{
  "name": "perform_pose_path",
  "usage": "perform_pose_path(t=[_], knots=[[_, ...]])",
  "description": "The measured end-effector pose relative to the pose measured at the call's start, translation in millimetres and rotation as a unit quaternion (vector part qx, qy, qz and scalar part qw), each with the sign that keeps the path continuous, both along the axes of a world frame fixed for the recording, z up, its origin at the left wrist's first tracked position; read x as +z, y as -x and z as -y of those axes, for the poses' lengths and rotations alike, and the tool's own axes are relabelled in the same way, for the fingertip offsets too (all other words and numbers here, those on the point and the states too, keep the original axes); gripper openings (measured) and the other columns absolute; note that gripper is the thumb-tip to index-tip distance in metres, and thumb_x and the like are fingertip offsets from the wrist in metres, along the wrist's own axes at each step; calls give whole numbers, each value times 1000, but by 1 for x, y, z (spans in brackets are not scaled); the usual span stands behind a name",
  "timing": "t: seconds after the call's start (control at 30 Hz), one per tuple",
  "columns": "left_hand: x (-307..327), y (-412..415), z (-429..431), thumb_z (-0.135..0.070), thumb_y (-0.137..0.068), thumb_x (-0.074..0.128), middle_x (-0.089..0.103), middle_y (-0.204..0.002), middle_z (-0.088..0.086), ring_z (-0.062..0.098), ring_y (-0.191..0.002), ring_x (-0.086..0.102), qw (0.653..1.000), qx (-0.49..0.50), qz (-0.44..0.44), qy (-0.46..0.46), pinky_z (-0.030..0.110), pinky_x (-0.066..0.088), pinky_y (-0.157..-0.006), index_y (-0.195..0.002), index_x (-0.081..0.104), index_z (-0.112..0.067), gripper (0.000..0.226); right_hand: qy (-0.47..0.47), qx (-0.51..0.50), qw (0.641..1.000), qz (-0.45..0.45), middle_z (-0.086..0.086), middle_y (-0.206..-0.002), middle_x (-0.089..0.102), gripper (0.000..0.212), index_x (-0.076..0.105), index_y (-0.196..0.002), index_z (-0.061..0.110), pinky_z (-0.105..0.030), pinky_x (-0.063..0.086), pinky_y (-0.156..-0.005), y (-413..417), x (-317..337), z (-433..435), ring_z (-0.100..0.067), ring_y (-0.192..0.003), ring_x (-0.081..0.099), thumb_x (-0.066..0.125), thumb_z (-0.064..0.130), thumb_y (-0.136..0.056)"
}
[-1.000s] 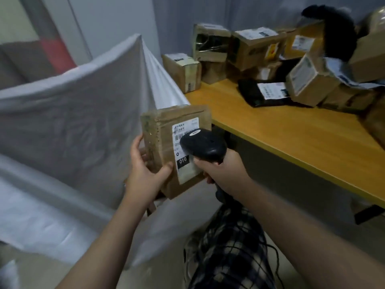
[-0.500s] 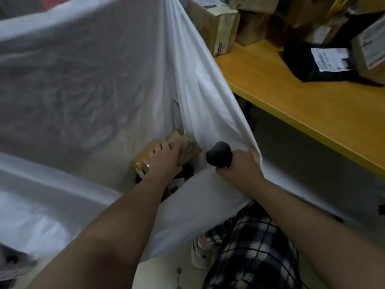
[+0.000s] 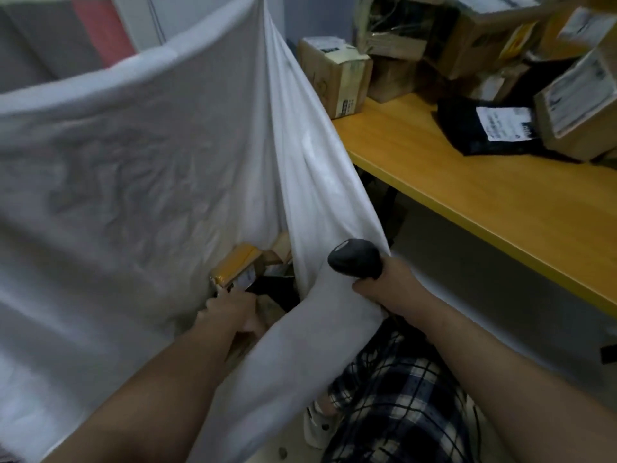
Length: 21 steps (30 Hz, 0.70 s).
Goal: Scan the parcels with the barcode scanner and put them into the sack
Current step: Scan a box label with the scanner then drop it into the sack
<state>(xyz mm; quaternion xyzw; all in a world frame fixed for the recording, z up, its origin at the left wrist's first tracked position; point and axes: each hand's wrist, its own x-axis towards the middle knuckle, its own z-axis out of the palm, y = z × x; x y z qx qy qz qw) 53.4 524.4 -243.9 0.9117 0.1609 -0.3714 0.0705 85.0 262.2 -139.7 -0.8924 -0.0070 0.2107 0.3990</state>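
Note:
A big white sack stands open in front of me. My left hand is inside its mouth, blurred, drawn back from a brown parcel that lies at the bottom beside a yellow-taped parcel. Nothing shows in its fingers. My right hand grips the black barcode scanner and presses the sack's near rim down with it.
A yellow wooden table runs along the right, holding a taped box, a black mailer bag, a labelled box and several more behind. My checked trouser leg is below.
The brown parcel was scanned in front of me, then my left hand carried it down into the sack. It now lies there and the hand has pulled back. My right hand went to the sack's rim.

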Motion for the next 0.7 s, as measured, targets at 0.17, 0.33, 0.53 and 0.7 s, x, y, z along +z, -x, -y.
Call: perform_pose_path(t=[0.17,0.33,0.53,0.7], knots=[[58,17,-2,-61,-78,62,42,-136,14,35,-125,42,974,13,227,-13,42,38,-103,-144,35,-34,76,-177,-91,975,101,3,-49,39,30,44,-60,11,-20,31,-46,18,72,4,-11,-48,39,60,-6,-79],[89,4,11,-55,-76,70,41,-132,15,35,-123,40,927,55,363,74,40,36,-104,-146,34,-33,82,-192,-96,959,183,5,-53,37,31,41,-62,12,-17,32,-45,39,87,17,-9,-49,35,59,-7,-77],[94,-11,40,-56,-79,65,38,-132,12,31,-124,36,936,-26,346,65,41,35,-101,-146,30,-31,80,-127,-84,969,197,6,-52,33,37,34,-60,17,-17,28,-44,33,81,41,-5,-45,30,60,-4,-77],[92,-18,53,-62,-81,60,35,-142,12,32,-131,33,939,-57,339,15,44,28,-105,-145,29,-30,78,-85,-77,970,215,13,-39,27,42,29,-58,19,-15,23,-40,24,78,49,-6,-40,27,60,-2,-76]])
